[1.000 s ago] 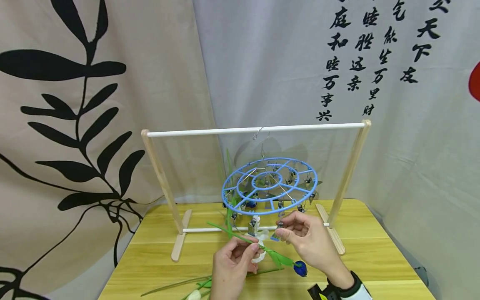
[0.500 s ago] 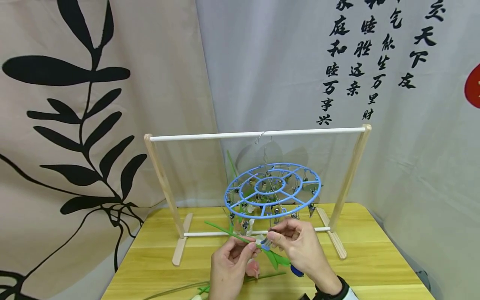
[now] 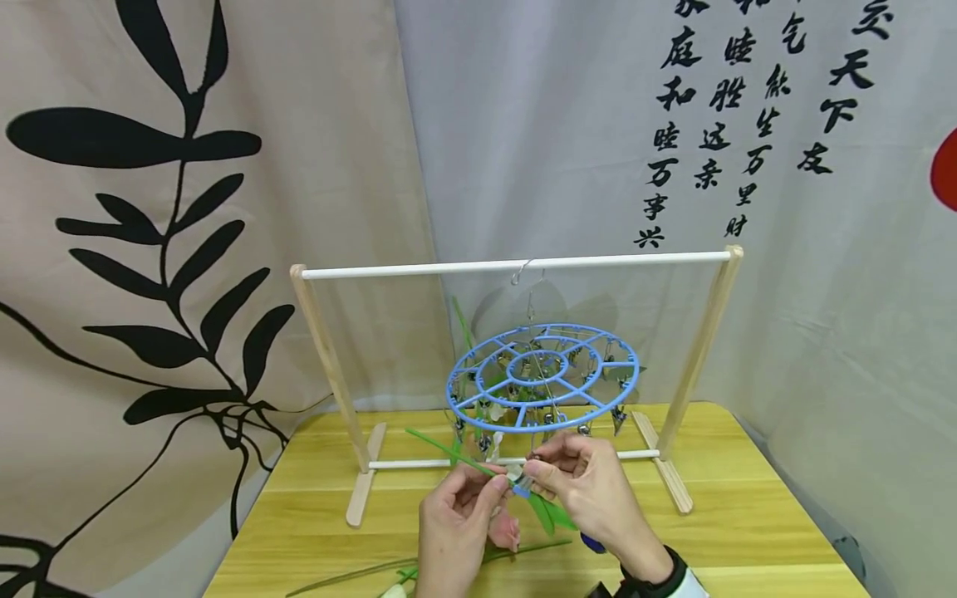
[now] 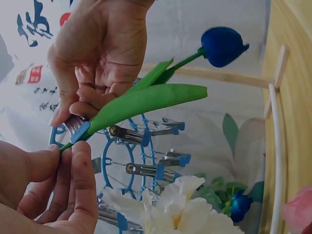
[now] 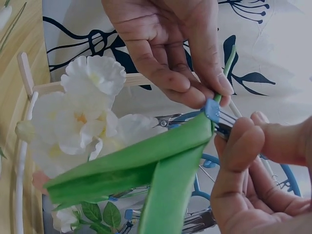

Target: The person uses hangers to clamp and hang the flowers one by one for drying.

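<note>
My left hand (image 3: 458, 525) pinches the green stem of an artificial blue tulip (image 4: 222, 47) between thumb and fingers. With thumb and fingertips my right hand (image 3: 598, 490) pinches a metal clip (image 5: 211, 111) by its handles. In both wrist views the clip's blue tip lies on the stem, just below the broad green leaves (image 5: 131, 151) and beside the left fingertips. Whether it bites the stem fully I cannot tell. Above the hands hangs a round blue clip hanger (image 3: 543, 428). In the head view the tulip's head is mostly behind the right hand.
The hanger hooks onto a white rod (image 3: 628, 260) on a wooden stand (image 3: 326, 374). Other clips (image 4: 146, 170) dangle from it, and white flowers (image 5: 92, 126) are close by. A pink flower (image 3: 504, 530) and loose stems (image 3: 351, 573) are near the table's front.
My right hand has moved left and down to the left hand, bringing the clip onto the tulip stem. The hanger has turned a little. The left hand keeps its pinch.
</note>
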Demonstrator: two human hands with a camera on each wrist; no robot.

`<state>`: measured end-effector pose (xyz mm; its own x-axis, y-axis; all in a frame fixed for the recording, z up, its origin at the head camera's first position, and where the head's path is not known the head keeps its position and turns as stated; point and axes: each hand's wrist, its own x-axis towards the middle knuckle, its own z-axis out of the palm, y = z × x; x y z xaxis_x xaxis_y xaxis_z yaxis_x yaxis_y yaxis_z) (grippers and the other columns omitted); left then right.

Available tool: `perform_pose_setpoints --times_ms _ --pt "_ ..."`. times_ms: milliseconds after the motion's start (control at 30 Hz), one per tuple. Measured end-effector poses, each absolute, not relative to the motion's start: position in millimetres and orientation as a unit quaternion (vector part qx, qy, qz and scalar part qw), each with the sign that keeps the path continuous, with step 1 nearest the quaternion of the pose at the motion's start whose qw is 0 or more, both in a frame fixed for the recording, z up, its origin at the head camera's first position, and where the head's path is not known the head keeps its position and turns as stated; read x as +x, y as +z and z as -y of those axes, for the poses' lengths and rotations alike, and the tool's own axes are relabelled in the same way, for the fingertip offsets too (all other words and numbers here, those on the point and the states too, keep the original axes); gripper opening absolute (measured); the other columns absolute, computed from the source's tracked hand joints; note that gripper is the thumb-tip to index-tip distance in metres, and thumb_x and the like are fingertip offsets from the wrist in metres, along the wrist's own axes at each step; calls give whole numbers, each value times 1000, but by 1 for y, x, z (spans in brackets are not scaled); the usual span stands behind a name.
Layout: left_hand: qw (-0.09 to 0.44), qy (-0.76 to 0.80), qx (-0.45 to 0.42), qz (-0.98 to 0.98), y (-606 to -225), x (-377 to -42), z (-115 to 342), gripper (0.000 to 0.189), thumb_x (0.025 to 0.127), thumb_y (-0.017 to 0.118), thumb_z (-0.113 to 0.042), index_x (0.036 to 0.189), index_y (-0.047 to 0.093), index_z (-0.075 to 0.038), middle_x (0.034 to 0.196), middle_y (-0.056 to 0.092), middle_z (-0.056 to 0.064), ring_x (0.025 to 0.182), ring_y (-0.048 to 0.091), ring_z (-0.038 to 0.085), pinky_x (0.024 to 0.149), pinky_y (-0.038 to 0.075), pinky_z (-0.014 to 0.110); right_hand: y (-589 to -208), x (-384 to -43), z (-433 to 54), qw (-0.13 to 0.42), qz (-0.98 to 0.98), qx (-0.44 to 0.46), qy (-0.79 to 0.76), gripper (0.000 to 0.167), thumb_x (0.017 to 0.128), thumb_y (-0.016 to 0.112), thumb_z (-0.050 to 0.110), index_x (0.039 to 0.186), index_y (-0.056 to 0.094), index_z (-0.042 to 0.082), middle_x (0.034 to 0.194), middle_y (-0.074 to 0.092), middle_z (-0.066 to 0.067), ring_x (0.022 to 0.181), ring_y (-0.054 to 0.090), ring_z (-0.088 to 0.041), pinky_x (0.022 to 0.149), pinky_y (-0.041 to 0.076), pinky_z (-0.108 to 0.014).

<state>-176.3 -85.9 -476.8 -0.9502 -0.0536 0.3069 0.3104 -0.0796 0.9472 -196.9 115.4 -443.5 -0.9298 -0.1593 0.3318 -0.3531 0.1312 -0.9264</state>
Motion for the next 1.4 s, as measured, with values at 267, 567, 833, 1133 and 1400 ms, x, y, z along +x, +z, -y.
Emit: perform_pose_setpoints --times_ms 267,567,833,1133,1400 --pt "108 -727 -88 672 -476 -179 88 14 108 85 -13 115 81 -1 112 84 18 94 83 13 88 72 27 -443 -197 -114 61 756 157 632 25 105 88 13 119 79 -6 104 84 -19 81 81 -12 73 70 -29" --pt "91 -727 -87 675 -478 -180 88 15 108 85 -14 117 81 -2 113 83 18 95 82 13 87 72 26 -444 -195 -110 57 748 139 646 38 103 91 15 131 78 -7 114 83 -20 91 82 -14 81 73 -30" --pt "100 -730 -86 671 -483 -182 92 15 109 84 -13 117 81 -1 117 81 19 97 82 15 90 72 28 -447 -189 -112 46 762 153 628 47 106 89 22 144 76 -3 133 84 -21 103 83 -12 88 72 -25" --pt "120 -717 -64 684 -484 -188 107 15 111 82 -16 119 81 -3 118 83 17 98 82 16 89 70 24 -450 -173 -119 54 795 140 588 36 108 88 25 139 81 8 119 89 -9 94 86 -11 84 72 -26" --pt "149 -703 -59 693 -484 -205 122 13 113 79 -12 116 80 0 124 83 22 98 82 13 88 70 23 -456 -167 -136 93 808 140 565 6 109 85 22 109 85 16 97 87 -4 78 83 -15 72 71 -29"
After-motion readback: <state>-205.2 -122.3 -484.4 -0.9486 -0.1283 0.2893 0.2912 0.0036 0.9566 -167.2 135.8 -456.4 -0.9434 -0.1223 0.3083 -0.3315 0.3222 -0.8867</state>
